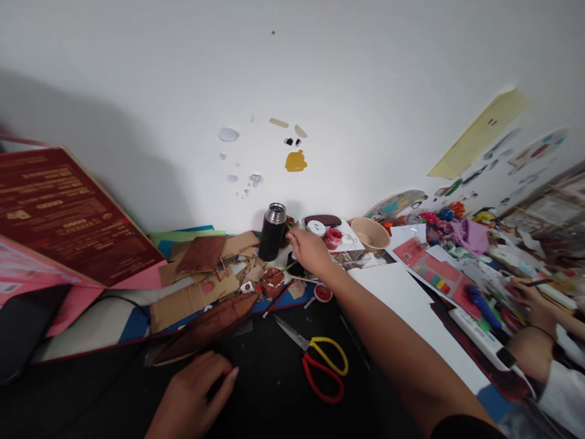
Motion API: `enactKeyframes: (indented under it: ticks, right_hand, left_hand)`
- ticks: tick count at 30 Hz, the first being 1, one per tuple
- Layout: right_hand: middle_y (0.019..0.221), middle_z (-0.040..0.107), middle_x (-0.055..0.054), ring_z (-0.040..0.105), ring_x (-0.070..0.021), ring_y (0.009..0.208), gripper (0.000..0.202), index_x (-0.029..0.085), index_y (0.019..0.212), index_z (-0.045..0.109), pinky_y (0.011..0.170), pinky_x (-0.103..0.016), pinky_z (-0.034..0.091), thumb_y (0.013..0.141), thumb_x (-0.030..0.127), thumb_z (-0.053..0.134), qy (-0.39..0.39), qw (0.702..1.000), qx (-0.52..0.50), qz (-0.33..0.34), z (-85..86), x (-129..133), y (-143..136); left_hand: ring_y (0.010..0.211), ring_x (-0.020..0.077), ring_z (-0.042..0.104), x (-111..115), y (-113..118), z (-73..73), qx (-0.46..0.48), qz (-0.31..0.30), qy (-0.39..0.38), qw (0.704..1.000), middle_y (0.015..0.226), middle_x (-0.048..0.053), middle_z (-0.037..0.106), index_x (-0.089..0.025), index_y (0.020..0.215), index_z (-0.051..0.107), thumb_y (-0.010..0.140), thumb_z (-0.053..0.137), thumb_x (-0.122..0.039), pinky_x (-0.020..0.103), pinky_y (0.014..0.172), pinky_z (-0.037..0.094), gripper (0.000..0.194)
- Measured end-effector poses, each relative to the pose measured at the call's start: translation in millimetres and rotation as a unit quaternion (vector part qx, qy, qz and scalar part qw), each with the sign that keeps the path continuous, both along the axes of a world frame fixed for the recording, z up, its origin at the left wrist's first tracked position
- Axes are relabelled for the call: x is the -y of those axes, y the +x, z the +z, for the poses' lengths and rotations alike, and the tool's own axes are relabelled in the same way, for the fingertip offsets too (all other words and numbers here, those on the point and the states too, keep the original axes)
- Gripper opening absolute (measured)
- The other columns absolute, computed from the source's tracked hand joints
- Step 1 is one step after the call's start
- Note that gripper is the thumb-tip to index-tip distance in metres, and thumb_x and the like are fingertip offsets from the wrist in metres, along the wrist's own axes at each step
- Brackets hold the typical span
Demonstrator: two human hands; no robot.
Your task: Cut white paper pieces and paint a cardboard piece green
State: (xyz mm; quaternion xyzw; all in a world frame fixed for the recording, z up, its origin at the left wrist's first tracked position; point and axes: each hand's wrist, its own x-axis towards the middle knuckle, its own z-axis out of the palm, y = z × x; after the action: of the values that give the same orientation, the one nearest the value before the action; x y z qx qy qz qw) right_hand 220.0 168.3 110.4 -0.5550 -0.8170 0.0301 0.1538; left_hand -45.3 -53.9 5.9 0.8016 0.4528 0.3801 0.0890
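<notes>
Far left, a red printed box with gold lettering [59,213] stands tilted. Left hand [194,390] low over black tabletop [269,390], fingers curled, red showing at fingertips; cannot tell if it grips anything. Just beyond it, a long, pointed brown piece [212,326]. Then an uncapped black metal flask [272,235], upright, behind a round pot of brown paint [273,281]. Right hand [309,250] just beside flask, fingertips narrowly pinched; cannot tell what is held. Nearer, yellow-and-red-handled scissors [325,363], spread. Right, a round beige bowl [371,235].
</notes>
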Motion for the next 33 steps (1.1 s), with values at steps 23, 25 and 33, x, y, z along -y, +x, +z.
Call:
enactKeyframes:
  ticks: [23, 25, 33]
  right_hand:
    - [0.105, 0.083, -0.009, 0.075, -0.0222, 0.1, 0.043, 0.019, 0.107, 0.079, 0.086, -0.029, 0.047, 0.119, 0.033, 0.04, 0.019, 0.999, -0.027, -0.015, -1.8, -6.7, 7.0]
    - [0.108, 0.083, -0.01, 0.075, -0.0235, 0.101, 0.039, 0.018, 0.109, 0.079, 0.087, -0.03, 0.047, 0.117, 0.033, 0.043, 0.025, 0.999, -0.024, -0.016, -0.5, -4.6, 6.9]
    - [0.127, 0.08, -0.01, 0.074, -0.0253, 0.113, 0.035, 0.02, 0.129, 0.075, 0.094, -0.031, 0.051, 0.116, 0.029, 0.044, 0.024, 1.0, 0.003, -0.007, 2.2, -3.2, 11.9]
  left_hand:
    - [0.056, 0.0128, 0.065, 0.2, -1.4, -4.7, 0.001, 0.006, -0.024, 1.0, 0.065, -0.004, 0.065, -0.025, 0.075, 0.062, 0.109, 0.052, -0.037, 0.023, 0.057, 0.049, 0.038]
    - [0.056, 0.0129, 0.065, 0.5, -1.4, -4.7, 0.0, 0.008, -0.032, 0.999, 0.065, -0.004, 0.065, -0.025, 0.074, 0.062, 0.11, 0.051, -0.038, 0.024, 0.056, 0.049, 0.04]
    - [0.056, 0.0134, 0.065, 0.3, -1.2, -2.3, 0.002, 0.006, -0.031, 0.999, 0.065, -0.003, 0.065, -0.025, 0.074, 0.062, 0.109, 0.053, -0.039, 0.024, 0.056, 0.049, 0.039]
